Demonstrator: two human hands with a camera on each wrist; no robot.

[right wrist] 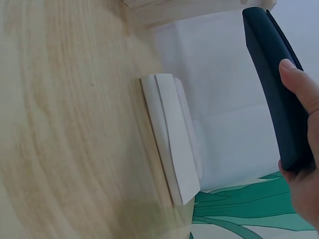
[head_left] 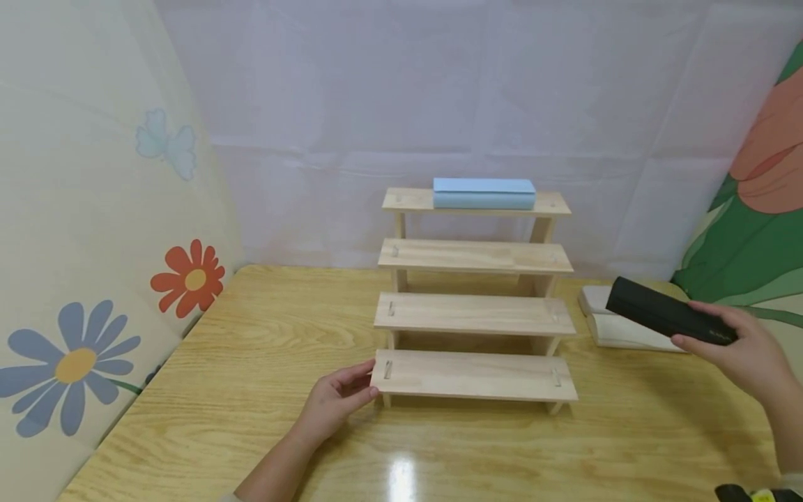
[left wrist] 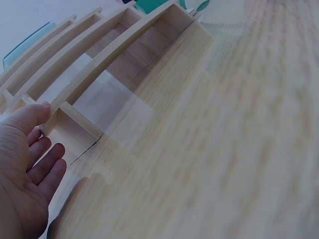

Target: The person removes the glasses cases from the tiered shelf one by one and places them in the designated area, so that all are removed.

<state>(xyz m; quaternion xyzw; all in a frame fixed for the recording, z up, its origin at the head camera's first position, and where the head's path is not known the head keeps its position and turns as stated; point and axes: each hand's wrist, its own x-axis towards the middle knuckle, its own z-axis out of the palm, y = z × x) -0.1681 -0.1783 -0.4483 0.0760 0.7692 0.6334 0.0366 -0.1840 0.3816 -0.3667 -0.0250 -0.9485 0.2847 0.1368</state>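
Observation:
A four-step wooden display stand (head_left: 473, 376) stands on the table. At the left end of its lowest step, my left hand (head_left: 339, 401) pinches the board's edge between thumb and fingers; in the left wrist view the other fingers (left wrist: 47, 172) are loosely spread below the board. On the top step lies a light blue glasses case (head_left: 484, 194). My right hand (head_left: 746, 348) holds a black glasses case (head_left: 665, 314) by its near end, raised to the right of the stand. The right wrist view shows the thumb (right wrist: 294, 79) along its side.
White glasses cases (head_left: 633, 331) lie on the wood-grain table (head_left: 282, 328), right of the stand and behind the black case. A white cloth (head_left: 439, 84) hangs at the back, with flower-printed panels (head_left: 75, 209) at the sides. Something black and yellow (head_left: 762, 495) shows at the bottom right corner.

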